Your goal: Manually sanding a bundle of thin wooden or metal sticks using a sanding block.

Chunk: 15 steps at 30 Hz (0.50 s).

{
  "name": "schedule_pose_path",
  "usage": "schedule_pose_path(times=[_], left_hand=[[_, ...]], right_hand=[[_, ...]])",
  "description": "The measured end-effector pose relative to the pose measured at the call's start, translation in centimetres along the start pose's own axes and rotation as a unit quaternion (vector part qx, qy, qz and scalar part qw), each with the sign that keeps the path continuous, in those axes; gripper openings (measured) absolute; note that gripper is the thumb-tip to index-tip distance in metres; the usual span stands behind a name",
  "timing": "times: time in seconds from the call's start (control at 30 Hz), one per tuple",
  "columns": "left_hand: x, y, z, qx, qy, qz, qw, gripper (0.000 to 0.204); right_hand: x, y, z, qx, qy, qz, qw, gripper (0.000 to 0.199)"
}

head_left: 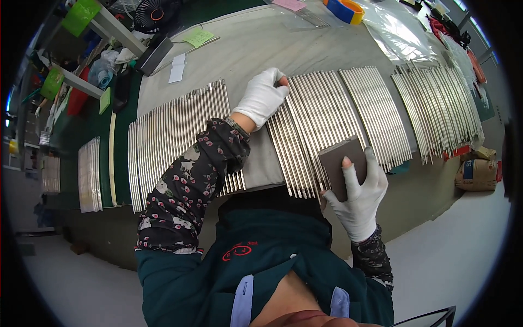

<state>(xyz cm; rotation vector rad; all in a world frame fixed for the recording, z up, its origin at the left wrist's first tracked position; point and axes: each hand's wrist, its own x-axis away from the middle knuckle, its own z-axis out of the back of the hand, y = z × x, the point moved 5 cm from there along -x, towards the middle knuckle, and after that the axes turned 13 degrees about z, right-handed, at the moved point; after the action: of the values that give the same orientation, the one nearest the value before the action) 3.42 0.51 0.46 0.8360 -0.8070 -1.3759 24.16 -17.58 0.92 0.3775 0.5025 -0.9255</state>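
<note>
Thin silvery metal rods (321, 117) lie side by side in a row in the middle of the table, their near ends reaching its front edge. My left hand (260, 99), in a white glove with bare fingertips showing, is closed at the far end of this row, its fingers pinching a rod's end. Over the near part of the same row, my right hand (364, 199), gloved likewise, grips a flat grey-brown rectangular block (339, 158). Its thumb lies on top of the block, and another bare fingertip shows beside the rods' near ends.
More rods (174, 128) spread out on the left, partly under my left forearm. Further rows lie to the right (377, 114) and at the far right (438, 111). A blue-and-orange tape roll (344, 10), clear plastic sheets (400, 32) and a small black fan (156, 15) are at the back.
</note>
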Motion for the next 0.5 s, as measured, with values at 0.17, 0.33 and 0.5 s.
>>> schedule_pose_path(times=[0.17,0.33,0.5], left_hand=[[-0.8,-0.6,-0.8,-0.034,-0.004,0.009,0.999,0.013],[-0.5,0.9,-0.3,-0.193,0.064,-0.093,0.975,0.016],[0.7,2.0,-0.1,-0.354,0.084,-0.098,0.926,0.017]], right_hand=[[-0.4,0.1,0.0,-0.006,-0.005,-0.013,1.000,0.109],[0.2,0.3,2.5,-0.057,0.032,0.002,0.998,0.110],[2.2,-0.8,1.8,-0.123,-0.025,0.016,0.992,0.119]])
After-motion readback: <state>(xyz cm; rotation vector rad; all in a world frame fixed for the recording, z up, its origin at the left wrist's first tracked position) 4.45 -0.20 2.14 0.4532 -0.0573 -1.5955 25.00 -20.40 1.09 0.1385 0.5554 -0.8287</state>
